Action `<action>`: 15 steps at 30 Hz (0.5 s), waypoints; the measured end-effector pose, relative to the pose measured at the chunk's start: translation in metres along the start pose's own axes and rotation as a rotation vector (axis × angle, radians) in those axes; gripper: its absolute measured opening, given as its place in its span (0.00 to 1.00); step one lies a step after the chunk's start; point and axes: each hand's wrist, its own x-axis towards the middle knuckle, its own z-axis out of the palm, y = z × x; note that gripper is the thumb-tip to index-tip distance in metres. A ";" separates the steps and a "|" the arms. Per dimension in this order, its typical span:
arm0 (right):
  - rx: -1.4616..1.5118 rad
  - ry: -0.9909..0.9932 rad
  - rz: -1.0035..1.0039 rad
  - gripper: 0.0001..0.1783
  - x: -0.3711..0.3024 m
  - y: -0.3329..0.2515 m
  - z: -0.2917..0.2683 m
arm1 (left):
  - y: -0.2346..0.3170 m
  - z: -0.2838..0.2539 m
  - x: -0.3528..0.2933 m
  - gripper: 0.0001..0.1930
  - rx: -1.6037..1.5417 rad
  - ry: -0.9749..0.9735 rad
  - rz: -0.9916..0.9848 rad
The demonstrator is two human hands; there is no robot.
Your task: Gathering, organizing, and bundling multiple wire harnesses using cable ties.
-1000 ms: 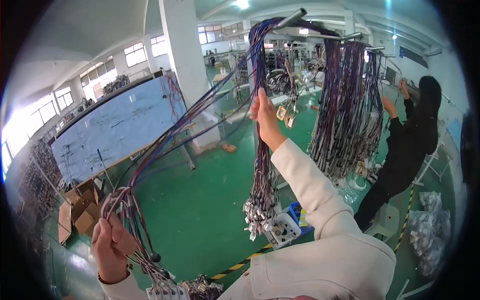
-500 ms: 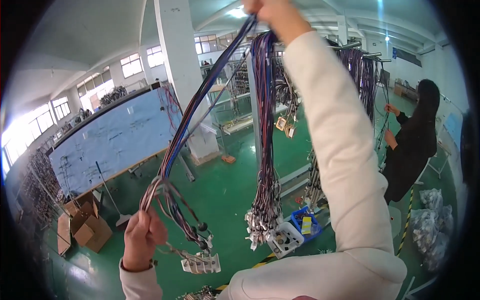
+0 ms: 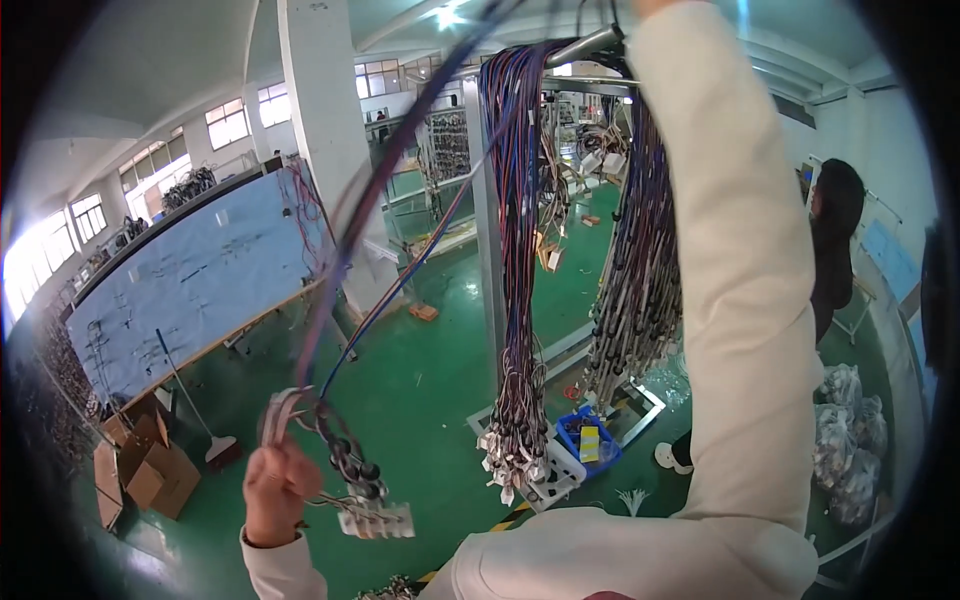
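My left hand [image 3: 275, 490] is closed round the lower part of a wire harness [image 3: 335, 270], a bundle of dark, red and blue wires. Below that hand dangle its black round fittings [image 3: 350, 462] and a row of white connectors [image 3: 377, 520]. The harness rises to the top edge, where it blurs and leaves the picture. My right hand [image 3: 655, 5] is raised beside the end of a metal rail [image 3: 585, 45]; its fingers are cut off by the top edge. Over the rail hangs a thick bunch of similar harnesses [image 3: 515, 200], white connectors at the bottom.
More harnesses [image 3: 635, 260] hang farther right on the rack. Below stand a blue bin [image 3: 588, 440] and a white basket [image 3: 553, 478]. A blue board [image 3: 200, 275], a broom [image 3: 190, 390] and cardboard boxes [image 3: 155, 460] are left. A person [image 3: 835, 240] and plastic bags [image 3: 848, 440] are right.
My right hand has gone up and right, mostly out of the picture, and the harness's upper part moved with it. My left hand keeps its hold. The other person's hands no longer show.
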 end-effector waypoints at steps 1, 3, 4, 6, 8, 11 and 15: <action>0.187 -0.063 0.163 0.16 0.017 -0.036 -0.030 | 0.000 0.020 0.011 0.22 -0.036 -0.123 -0.034; -0.041 0.272 0.256 0.16 -0.030 -0.003 -0.015 | 0.001 0.027 0.014 0.22 -0.104 -0.186 -0.087; -0.047 0.144 0.419 0.16 -0.059 0.013 -0.004 | -0.006 0.020 0.014 0.22 -0.102 -0.095 -0.117; 0.090 0.064 0.468 0.17 -0.076 -0.003 -0.014 | -0.023 -0.001 0.016 0.21 -0.106 0.039 -0.131; 0.272 0.393 0.188 0.16 -0.085 -0.033 0.020 | -0.033 -0.025 0.000 0.21 -0.165 0.186 -0.118; 0.184 0.311 0.046 0.16 -0.077 -0.035 -0.039 | 0.003 0.012 -0.020 0.20 -0.182 0.026 0.038; 0.207 0.353 0.115 0.13 -0.095 -0.022 -0.109 | -0.019 -0.002 -0.041 0.24 -0.280 -0.130 0.125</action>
